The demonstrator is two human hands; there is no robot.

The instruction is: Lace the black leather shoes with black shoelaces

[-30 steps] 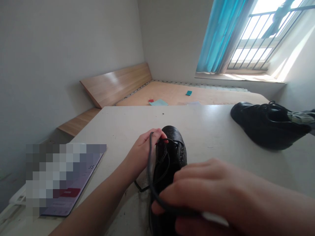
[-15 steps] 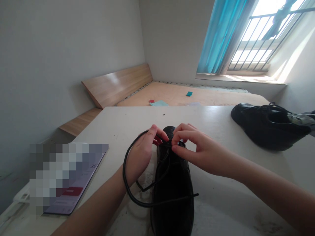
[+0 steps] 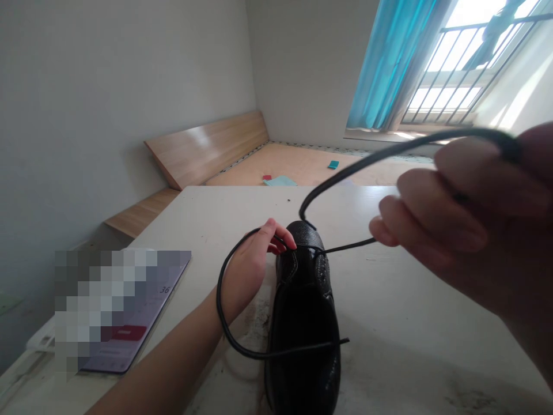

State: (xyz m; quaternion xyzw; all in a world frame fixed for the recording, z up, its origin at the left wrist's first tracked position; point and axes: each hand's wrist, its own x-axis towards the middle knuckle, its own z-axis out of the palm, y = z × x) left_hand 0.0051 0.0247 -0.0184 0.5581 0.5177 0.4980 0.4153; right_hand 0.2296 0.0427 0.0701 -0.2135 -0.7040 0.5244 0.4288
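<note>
"What are the walls like?"

"Plain and pale grey: a left wall (image 3: 129, 69) meets a back wall (image 3: 298, 69) in a corner."

"And the furniture?"

"A white table (image 3: 224, 213) in front, and past its far edge a bed with a peach cover (image 3: 246, 161) and a slanting wooden headboard (image 3: 216, 141)."

"Where's the light from?"

"The bright window (image 3: 466, 52) at upper right, with metal bars (image 3: 452, 72) and a blue curtain (image 3: 389, 69) beside it. Sunlight streaks the wall there."
</note>
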